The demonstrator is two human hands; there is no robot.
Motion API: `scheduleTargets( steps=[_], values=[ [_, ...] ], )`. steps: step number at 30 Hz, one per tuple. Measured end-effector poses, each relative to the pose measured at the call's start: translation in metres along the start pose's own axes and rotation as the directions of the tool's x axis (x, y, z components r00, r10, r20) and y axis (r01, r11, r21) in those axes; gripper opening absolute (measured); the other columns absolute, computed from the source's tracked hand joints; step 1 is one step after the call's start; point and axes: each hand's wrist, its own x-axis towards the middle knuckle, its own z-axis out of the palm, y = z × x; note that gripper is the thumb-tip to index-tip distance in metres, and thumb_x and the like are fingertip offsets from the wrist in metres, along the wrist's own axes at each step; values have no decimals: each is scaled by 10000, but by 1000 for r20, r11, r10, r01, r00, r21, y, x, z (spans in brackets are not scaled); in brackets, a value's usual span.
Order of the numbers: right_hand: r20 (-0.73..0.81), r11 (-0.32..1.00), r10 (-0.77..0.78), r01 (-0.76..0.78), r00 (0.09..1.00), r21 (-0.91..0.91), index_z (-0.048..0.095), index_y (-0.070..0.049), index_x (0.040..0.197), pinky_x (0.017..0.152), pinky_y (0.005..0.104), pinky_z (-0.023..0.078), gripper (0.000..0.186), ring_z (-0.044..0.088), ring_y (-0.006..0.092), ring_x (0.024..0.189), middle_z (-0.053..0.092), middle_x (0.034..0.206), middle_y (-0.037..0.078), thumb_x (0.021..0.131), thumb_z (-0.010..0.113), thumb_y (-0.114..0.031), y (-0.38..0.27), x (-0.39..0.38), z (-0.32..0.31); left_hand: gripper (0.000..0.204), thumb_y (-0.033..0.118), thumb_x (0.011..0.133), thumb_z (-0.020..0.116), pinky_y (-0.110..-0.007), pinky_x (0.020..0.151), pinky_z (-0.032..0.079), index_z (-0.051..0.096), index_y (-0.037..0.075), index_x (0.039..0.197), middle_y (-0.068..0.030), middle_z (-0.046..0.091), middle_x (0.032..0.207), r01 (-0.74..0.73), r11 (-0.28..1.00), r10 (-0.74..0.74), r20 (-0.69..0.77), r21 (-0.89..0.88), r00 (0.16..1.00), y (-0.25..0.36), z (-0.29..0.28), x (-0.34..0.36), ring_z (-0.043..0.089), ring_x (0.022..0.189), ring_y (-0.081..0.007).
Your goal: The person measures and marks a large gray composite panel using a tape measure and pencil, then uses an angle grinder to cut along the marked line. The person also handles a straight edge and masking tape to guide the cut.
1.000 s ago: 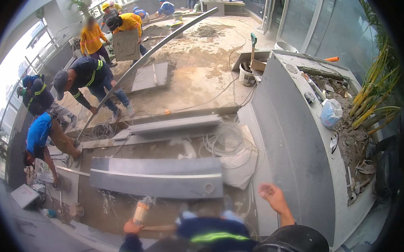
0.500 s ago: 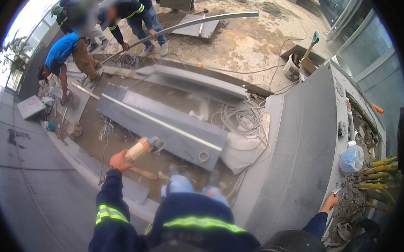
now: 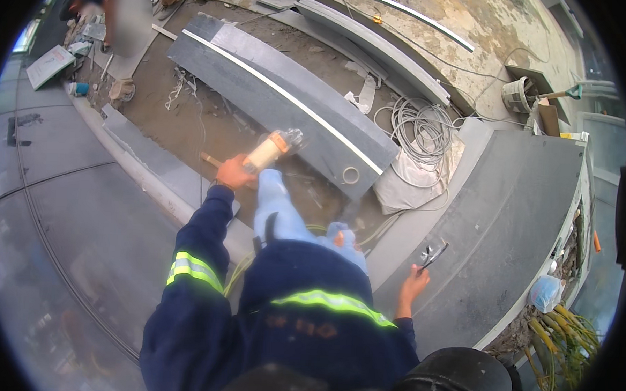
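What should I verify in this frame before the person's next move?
1. Orange power tool held: ok, in the left hand.
2. Orange power tool stopped: cannot tell, too blurred.
3. Clear glasses in hand: ok, in the right hand.
4. Gloves worn: not ok, both hands are bare.
5. Grey slab clear: not ok, a ring-shaped item lies on it.

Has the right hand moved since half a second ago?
Yes: the right hand moved left, from the grey-brown planter soil to over the smooth dark-grey panel.
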Motion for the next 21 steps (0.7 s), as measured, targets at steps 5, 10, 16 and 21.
scheduleTargets(
  steps=[5, 10, 16, 21],
  values=[
    [134, 972, 192, -169, 972, -165, 563, -12, 895, 759, 427, 438, 250, 532, 295, 806, 551, 856, 141, 896, 714, -210, -55, -96, 73, 661, 257, 613, 855, -364, 824, 552, 657, 12, 1193, -188, 731, 1009, 118, 916, -59, 161, -382, 985, -73, 43, 121, 720, 906, -265],
    [162, 970, 242, -238, 957, -43, 564, 1, 898, 754, 416, 439, 219, 537, 295, 800, 539, 847, 142, 908, 697, -172, -133, -115, 187, 551, 118, 677, 810, -314, 756, 532, 647, -65, 1171, -131, 710, 975, 356, 637, -60, 417, -683, 907, -97, 54, 232, 680, 830, -200],
    [384, 983, 45, 27, 922, -180, 582, -14, 911, 862, 453, 419, 171, 525, 366, 940, 575, 921, 167, 900, 701, -136, -250, -119, 357, 506, 184, 718, 800, -299, 763, 531, 649, -49, 1142, -112, 707, 981, 472, 446, -76, 493, -761, 867, -129, 101, 333, 682, 834, -181],
    [485, 950, -64, 202, 872, -238, 579, -27, 920, 891, 483, 391, 194, 508, 384, 983, 579, 953, 148, 885, 707, -168, -248, -144, 467, 536, 198, 753, 776, -286, 728, 532, 623, -54, 1200, -120, 693, 970, 504, 432, -51, 538, -748, 842, -162, 139, 401, 687, 822, -183]
  ],
)
